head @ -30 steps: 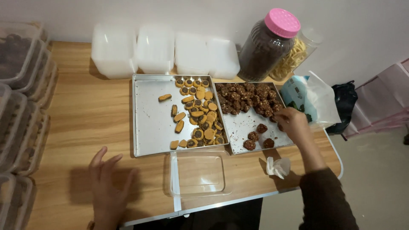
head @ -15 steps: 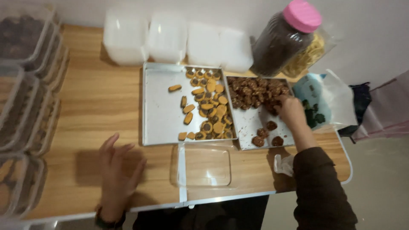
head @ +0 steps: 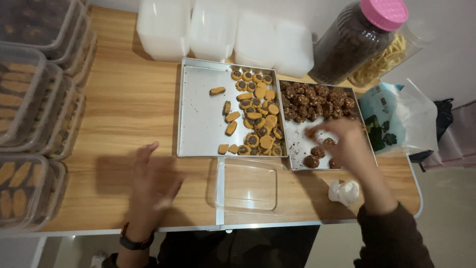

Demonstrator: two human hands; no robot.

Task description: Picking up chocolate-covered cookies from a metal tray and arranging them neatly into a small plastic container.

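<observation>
Rightward at three o'clock, her right hand (head: 347,144) has shifted over the dark-cookie tray (head: 298,144), blurred, perhaps pinching one. Left hand (head: 151,181) hovers spread above the table (head: 124,109).

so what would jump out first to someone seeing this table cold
Two metal trays sit side by side at the middle of the wooden table: the left tray holds orange cookies with dark centres, the right tray dark brown round ones. The right hand reaches over the dark cookies, while the left hand rests open on the bare wood. Behind the trays stands a big jar with a pink lid.
</observation>
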